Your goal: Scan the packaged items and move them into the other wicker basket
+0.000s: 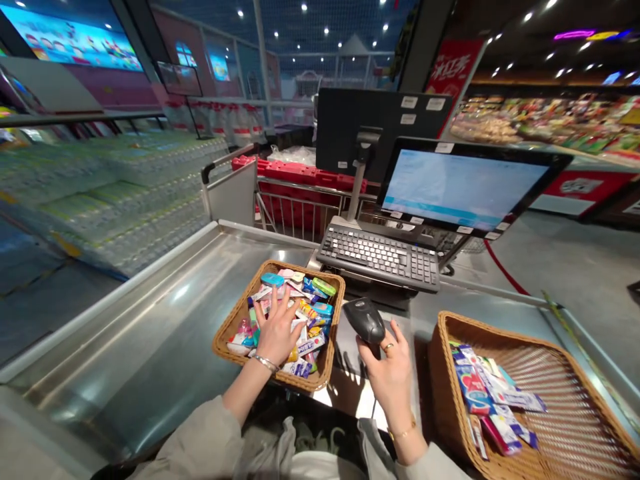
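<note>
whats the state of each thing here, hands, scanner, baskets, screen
left hand: open, resting on small packets
right hand: closed around the scanner
barcode scanner: held in the right hand
left wicker basket: full of packets
right wicker basket: partly filled, packets to one side
checkout screen: lit

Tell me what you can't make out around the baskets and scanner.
Head view:
Packets under the left hand: hidden by that hand.
Grip of the scanner: hidden by the right hand.
Labels in the left basket: too small.
Right basket near corner: cut off by the bottom edge.
Monitor text: blurred.
</note>
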`<state>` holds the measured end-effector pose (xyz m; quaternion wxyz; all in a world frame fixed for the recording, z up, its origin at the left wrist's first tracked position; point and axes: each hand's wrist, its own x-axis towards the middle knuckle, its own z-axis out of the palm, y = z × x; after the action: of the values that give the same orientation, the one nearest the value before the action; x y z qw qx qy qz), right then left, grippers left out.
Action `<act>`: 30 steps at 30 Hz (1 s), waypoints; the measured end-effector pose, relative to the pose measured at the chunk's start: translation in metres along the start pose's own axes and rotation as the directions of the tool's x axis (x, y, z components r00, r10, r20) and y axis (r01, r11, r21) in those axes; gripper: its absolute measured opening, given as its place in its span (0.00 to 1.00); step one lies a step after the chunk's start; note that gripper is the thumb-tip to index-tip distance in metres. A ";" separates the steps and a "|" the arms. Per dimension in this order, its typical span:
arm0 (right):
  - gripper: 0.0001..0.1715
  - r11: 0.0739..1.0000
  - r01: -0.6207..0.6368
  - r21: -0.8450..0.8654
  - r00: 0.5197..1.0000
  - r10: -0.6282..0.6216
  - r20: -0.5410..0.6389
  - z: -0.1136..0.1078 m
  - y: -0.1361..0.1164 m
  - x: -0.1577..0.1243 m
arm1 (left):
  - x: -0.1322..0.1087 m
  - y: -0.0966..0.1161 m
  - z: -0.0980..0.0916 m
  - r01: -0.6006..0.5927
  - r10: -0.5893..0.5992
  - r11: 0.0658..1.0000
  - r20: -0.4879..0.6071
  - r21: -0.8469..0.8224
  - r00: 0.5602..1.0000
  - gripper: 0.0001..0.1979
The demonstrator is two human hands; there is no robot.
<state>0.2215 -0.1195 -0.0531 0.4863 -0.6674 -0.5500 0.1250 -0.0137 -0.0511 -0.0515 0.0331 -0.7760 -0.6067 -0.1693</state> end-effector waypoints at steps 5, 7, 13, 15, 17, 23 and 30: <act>0.17 1.000 0.005 0.001 0.995 -0.005 0.096 0.014 -0.005 -0.005 | -0.013 -0.021 -0.001 0.061 -0.063 0.998 0.066 0.024 0.996 0.23; 0.17 1.000 0.001 0.004 0.993 -0.001 0.121 0.018 -0.007 -0.006 | -0.017 -0.027 -0.001 0.087 -0.089 0.996 0.088 0.026 0.992 0.23; 0.17 0.999 0.027 0.025 0.988 -0.031 0.153 0.025 -0.010 -0.008 | -0.024 -0.043 0.002 0.147 -0.154 0.987 0.117 0.067 0.981 0.25; 0.17 0.999 0.045 0.028 0.985 -0.049 0.165 0.026 -0.010 -0.008 | -0.025 -0.048 0.004 0.164 -0.174 0.982 0.125 0.093 0.977 0.24; 0.17 0.998 0.056 0.027 0.983 -0.060 0.175 0.027 -0.011 -0.009 | -0.026 -0.052 0.006 0.175 -0.188 0.978 0.127 0.110 0.974 0.24; 0.16 0.998 0.054 0.022 0.977 -0.058 0.206 0.029 -0.013 -0.008 | -0.030 -0.058 0.010 0.191 -0.201 0.973 0.071 0.132 0.977 0.25; 0.18 0.998 0.057 0.034 0.972 -0.064 0.228 0.033 -0.011 -0.005 | -0.029 -0.043 0.008 0.207 -0.221 0.959 0.051 0.195 0.974 0.19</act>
<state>0.1897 -0.1078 -0.0628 0.4325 -0.6246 -0.6207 0.1938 -0.0593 -0.0648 -0.0750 0.0661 -0.7046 -0.7013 -0.0854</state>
